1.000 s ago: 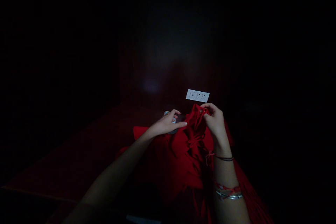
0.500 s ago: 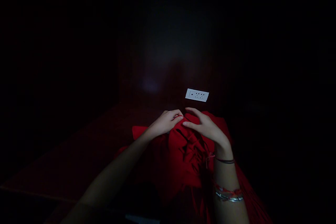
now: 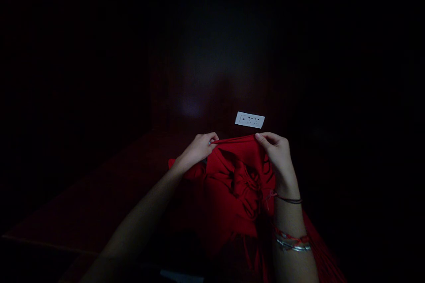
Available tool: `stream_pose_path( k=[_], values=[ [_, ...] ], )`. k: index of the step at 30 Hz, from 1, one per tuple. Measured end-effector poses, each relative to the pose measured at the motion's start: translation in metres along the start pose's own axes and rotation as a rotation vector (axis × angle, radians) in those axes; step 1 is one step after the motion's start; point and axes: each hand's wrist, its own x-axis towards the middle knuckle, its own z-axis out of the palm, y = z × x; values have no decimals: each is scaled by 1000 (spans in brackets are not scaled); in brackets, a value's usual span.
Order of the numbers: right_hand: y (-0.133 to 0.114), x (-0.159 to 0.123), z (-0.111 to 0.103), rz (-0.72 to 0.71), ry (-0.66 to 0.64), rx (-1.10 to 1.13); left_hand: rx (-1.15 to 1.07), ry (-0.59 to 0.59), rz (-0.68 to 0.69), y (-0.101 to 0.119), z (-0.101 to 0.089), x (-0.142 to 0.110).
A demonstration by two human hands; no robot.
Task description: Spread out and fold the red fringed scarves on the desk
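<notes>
Seemingly spreading out a red cloth (image 3: 221,190), bunched on the tabletop (image 3: 89,208) at six o'clock from the wall socket (image 3: 250,120). Pinching its far edge taut in closed grips, left hand (image 3: 198,148) at eleven o'clock, right hand (image 3: 280,150) at one. Likely calling next for even tension.

The left hand (image 3: 198,148) and right hand (image 3: 279,150) have spread apart, stretching red cloth (image 3: 244,150) between them.

White socket plate (image 3: 250,120) just beyond the grip, dark upright panel (image 3: 206,75) behind it, dark reddish tabletop (image 3: 109,185) leftward, pale unidentified item (image 3: 181,277) well below.
</notes>
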Motion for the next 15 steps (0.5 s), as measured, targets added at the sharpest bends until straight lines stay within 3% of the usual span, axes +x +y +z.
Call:
stream_pose_path(
  k=[3,6,9,13,15],
  values=[
    [7,4,-3,14,139,-113,-41,-54,9,-3,-9,-1],
    [15,5,-5,31,120,-308,-64,-148,24,-5,-15,-1],
    [15,2,-4,-78,-76,-401,-79,-134,31,-5,-15,0],
    [1,-6,9,-302,-407,-268,-134,-147,150,5,-11,0],
    [-6,-9,16,-308,-521,-215,-153,-169,211,9,-12,-1]
  ],
)
